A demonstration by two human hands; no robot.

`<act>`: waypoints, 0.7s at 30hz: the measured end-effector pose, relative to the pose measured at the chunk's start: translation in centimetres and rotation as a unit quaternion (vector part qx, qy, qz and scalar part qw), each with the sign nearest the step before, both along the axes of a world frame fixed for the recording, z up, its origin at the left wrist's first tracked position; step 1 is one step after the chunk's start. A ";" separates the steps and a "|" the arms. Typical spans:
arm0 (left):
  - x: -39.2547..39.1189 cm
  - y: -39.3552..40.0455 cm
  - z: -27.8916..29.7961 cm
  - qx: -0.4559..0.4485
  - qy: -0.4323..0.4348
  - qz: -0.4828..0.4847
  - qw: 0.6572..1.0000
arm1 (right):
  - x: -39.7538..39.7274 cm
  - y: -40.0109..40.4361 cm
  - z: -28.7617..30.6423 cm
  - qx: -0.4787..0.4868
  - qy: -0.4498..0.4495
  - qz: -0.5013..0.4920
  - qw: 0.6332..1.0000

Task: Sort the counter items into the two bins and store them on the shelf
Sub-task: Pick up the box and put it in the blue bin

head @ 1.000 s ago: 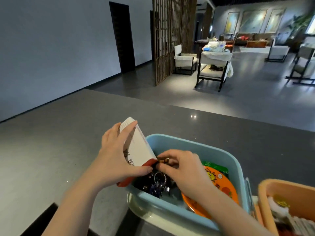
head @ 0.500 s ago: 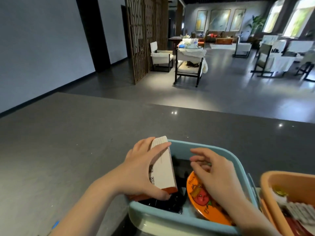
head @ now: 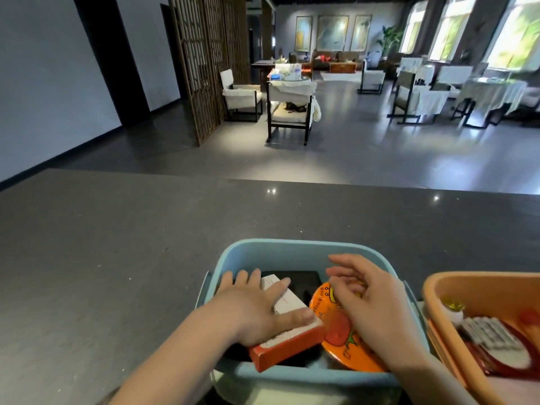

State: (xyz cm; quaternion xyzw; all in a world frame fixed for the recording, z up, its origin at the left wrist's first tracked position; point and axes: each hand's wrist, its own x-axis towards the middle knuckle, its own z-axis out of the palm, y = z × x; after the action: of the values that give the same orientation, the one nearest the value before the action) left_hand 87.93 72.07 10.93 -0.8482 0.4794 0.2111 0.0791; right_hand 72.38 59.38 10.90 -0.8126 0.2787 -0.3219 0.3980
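**Both hands down in the blue bin, box lying near-to-far under the left**

Left hand (head: 251, 311) lies flat on the white and red box (head: 287, 337), fingers straight and spread, thumb along the top face, pressing it down rather than curling round it. Right hand (head: 371, 299) hovers over the orange packet (head: 339, 334) with fingers loosely bent; whether it touches or holds anything, I cannot tell.

The box sits in the left half of the blue bin (head: 292, 249), long axis running from its red near end, propped against the near wall, toward the far left, over a black item (head: 304, 280). It lies directly under the left hand, the nearer one, so settling it flat probably falls to that hand. An orange bin (head: 438, 285) stands just right, already holding items.
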 end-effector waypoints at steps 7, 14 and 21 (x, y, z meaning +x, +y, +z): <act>2.3 0.8 0.5 -0.060 -0.018 -0.082 0.995 | 0.1 0.2 -0.6 -0.012 0.019 -0.003 1.000; 1.9 0.6 -0.7 -0.125 -0.097 -0.051 0.986 | 0.2 -0.2 -0.2 -0.004 0.021 0.001 1.000; 3.4 1.8 0.2 -0.084 0.108 -0.051 0.989 | 0.0 -1.6 -0.3 -0.038 0.068 0.010 0.997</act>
State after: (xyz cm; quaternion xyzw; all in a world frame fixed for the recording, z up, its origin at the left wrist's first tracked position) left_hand 91.29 73.86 11.15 -0.7987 0.5436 0.2558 -0.0341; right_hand 72.42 57.83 10.58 -0.8499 0.2846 -0.2722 0.3502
